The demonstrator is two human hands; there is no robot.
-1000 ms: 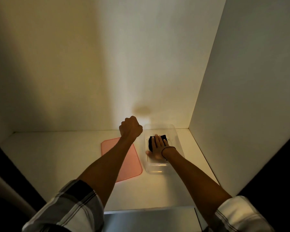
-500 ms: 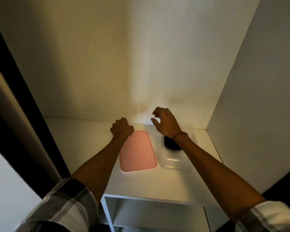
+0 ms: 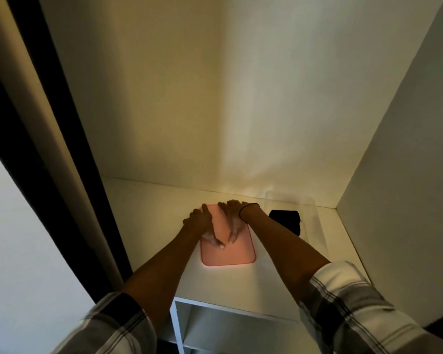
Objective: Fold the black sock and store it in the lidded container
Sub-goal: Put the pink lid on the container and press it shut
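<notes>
Nearest, at six o'clock, two plaid sleeves (image 3: pixel 356 302) reach in over the front edge of the white shelf (image 3: pixel 149 241), with an open cubby below. Just past them, near the middle of the shelf, lies the pink lid (image 3: pixel 228 254). Both hands are on it: the left hand (image 3: pixel 202 226) curls over its nine o'clock edge with a thumb pressed on top, and the right hand (image 3: pixel 232 221), a dark band at the wrist, spreads fingers over its far end — a hold on the lid from both sides, though whether it has left the shelf cannot be told. At two o'clock, just beside the lid, sits the clear container (image 3: pixel 315 226), open, with the folded black sock (image 3: pixel 285 221) inside near its left wall. Closing looks like the step in hand. The risks: the sock's raised edge could catch under the rim and stop the lid seating, or a push on the light container could slide it against the side wall.
</notes>
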